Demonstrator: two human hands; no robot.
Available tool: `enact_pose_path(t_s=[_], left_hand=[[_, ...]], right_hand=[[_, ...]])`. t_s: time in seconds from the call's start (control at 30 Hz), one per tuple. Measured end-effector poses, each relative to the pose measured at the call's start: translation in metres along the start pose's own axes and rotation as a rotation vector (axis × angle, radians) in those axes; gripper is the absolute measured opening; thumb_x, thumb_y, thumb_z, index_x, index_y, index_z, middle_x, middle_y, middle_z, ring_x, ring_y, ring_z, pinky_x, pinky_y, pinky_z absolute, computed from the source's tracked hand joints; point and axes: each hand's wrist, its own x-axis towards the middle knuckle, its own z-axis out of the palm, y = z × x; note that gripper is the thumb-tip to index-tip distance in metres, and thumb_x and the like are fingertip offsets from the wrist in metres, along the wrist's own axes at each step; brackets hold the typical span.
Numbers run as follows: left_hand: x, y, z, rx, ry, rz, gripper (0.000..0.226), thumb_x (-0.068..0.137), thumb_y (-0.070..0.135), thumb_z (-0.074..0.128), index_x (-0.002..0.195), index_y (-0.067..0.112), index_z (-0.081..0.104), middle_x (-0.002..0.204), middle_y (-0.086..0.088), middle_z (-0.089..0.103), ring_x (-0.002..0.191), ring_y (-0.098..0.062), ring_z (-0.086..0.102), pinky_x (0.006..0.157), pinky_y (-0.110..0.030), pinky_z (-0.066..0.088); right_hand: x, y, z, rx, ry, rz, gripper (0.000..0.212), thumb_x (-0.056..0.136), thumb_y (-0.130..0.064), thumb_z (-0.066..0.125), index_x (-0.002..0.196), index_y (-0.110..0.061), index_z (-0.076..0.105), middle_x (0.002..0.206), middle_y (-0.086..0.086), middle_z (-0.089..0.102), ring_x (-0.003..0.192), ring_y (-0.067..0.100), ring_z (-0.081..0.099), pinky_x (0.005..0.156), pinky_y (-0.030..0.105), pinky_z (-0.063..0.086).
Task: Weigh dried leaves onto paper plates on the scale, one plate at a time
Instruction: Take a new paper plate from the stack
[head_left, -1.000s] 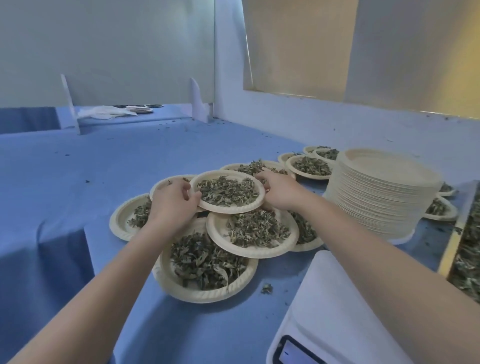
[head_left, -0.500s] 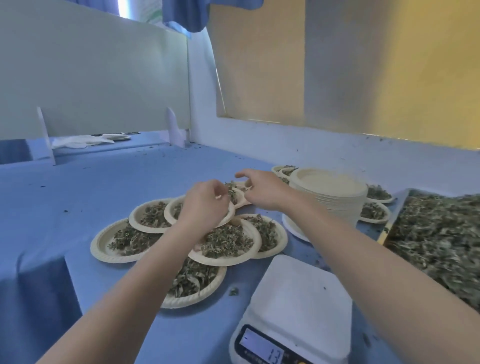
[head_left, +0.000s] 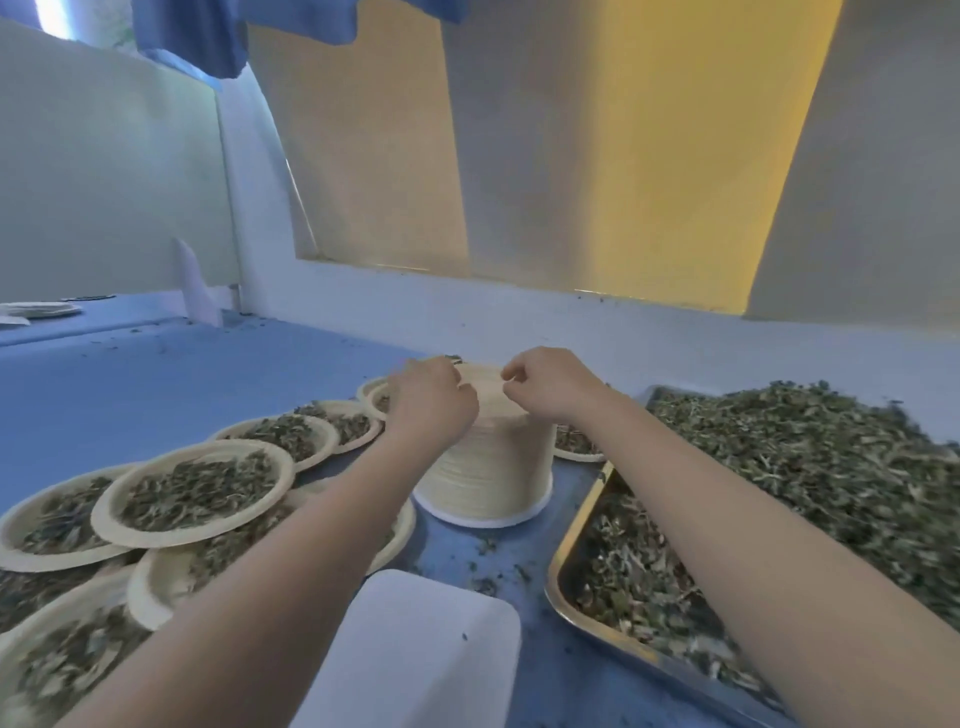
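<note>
No writing, label, brand or number can be read anywhere here. The white scale (head_left: 415, 649) at the near edge shows only its blank top; its display is out of view.

Two forearms are showing in the head view, both bare up to the frame edge, with no sleeve, glove, watch or band showing on either. The left hand (head_left: 434, 400) and the right hand (head_left: 553, 387) are showing bare fingers (head_left: 511, 371), without rings; nails are too blurred to judge
</note>
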Motion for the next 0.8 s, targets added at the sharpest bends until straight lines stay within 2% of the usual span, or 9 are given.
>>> enact_pose_path(t_s=[0.07,0.13,0.2,0.27,0.4,0.6,0.67,0.73,0.8], left_hand=[[0.017,-0.008,0.007,0.100,-0.026,-0.111,0.029,0.088,0.023,0.051,0.112,0.008,0.050,0.117,-0.019,0.051,0.104,-0.035,0.050,0.087,-0.037,0.043],[0.031,-0.019,0.008,0.071,-0.034,-0.224,0.018,0.084,0.018,0.053,0.096,0.007,0.046,0.103,-0.017,0.048,0.097,-0.034,0.050,0.082,-0.041,0.045],[0.042,-0.029,0.011,-0.053,-0.057,-0.278,0.022,0.079,0.010,0.056,0.069,0.009,0.036,0.071,-0.008,0.041,0.063,-0.023,0.045,0.059,-0.039,0.046],[0.050,-0.037,0.014,-0.185,-0.071,-0.286,0.034,0.074,0.004,0.059,0.060,0.011,0.029,0.060,-0.003,0.031,0.053,-0.020,0.034,0.046,-0.028,0.035],[0.057,-0.046,0.016,-0.266,-0.030,-0.250,0.039,0.070,0.003,0.065,0.060,0.016,0.029,0.064,-0.001,0.031,0.073,-0.024,0.049,0.069,-0.038,0.050],[0.063,-0.045,0.013,-0.213,-0.059,-0.211,0.012,0.072,0.001,0.060,0.073,0.006,0.049,0.074,-0.013,0.048,0.067,-0.026,0.051,0.065,-0.039,0.054],[0.063,-0.043,0.009,-0.176,-0.059,-0.170,0.011,0.073,0.003,0.058,0.073,0.006,0.048,0.070,-0.012,0.045,0.067,-0.023,0.046,0.061,-0.033,0.044],[0.063,-0.039,0.003,-0.163,-0.066,-0.149,0.012,0.074,0.006,0.058,0.072,0.005,0.047,0.066,-0.009,0.043,0.068,-0.023,0.045,0.062,-0.030,0.038],[0.063,-0.036,-0.003,-0.173,-0.065,-0.138,0.015,0.075,0.006,0.059,0.069,0.004,0.046,0.065,-0.008,0.042,0.066,-0.024,0.044,0.059,-0.026,0.038]], right_hand=[[0.010,0.018,0.005,-0.017,0.026,0.116,0.019,0.088,-0.015,0.047,0.087,-0.004,0.062,0.090,0.010,0.061,0.081,0.028,0.054,0.070,0.036,0.049],[0.017,0.032,0.014,0.045,0.051,0.218,0.027,0.084,-0.013,0.048,0.060,-0.013,0.036,0.061,0.001,0.036,0.055,0.019,0.029,0.047,0.029,0.027],[0.023,0.041,0.022,0.132,0.046,0.267,0.035,0.081,-0.014,0.052,0.058,-0.016,0.025,0.056,-0.002,0.025,0.050,0.015,0.022,0.045,0.027,0.018],[0.029,0.043,0.028,0.187,0.017,0.307,0.033,0.081,-0.014,0.052,0.060,-0.016,0.026,0.057,-0.003,0.026,0.048,0.014,0.023,0.042,0.025,0.017],[0.037,0.043,0.029,0.217,0.020,0.270,0.032,0.081,-0.006,0.045,0.060,-0.017,0.023,0.058,-0.002,0.024,0.048,0.014,0.019,0.043,0.026,0.016],[0.038,0.040,0.023,0.128,0.018,0.229,0.033,0.085,-0.003,0.040,0.059,-0.015,0.023,0.059,0.000,0.026,0.050,0.016,0.021,0.045,0.026,0.017],[0.039,0.040,0.021,0.137,0.034,0.216,0.025,0.086,-0.005,0.040,0.064,-0.012,0.031,0.065,0.003,0.033,0.053,0.017,0.028,0.046,0.027,0.021],[0.037,0.040,0.015,0.174,0.044,0.216,0.009,0.089,-0.009,0.039,0.094,-0.009,0.047,0.085,0.007,0.043,0.064,0.019,0.042,0.049,0.028,0.029],[0.035,0.041,0.008,0.183,0.059,0.206,0.039,0.090,-0.011,0.039,0.129,-0.008,0.042,0.107,0.012,0.048,0.081,0.023,0.052,0.057,0.029,0.039]])
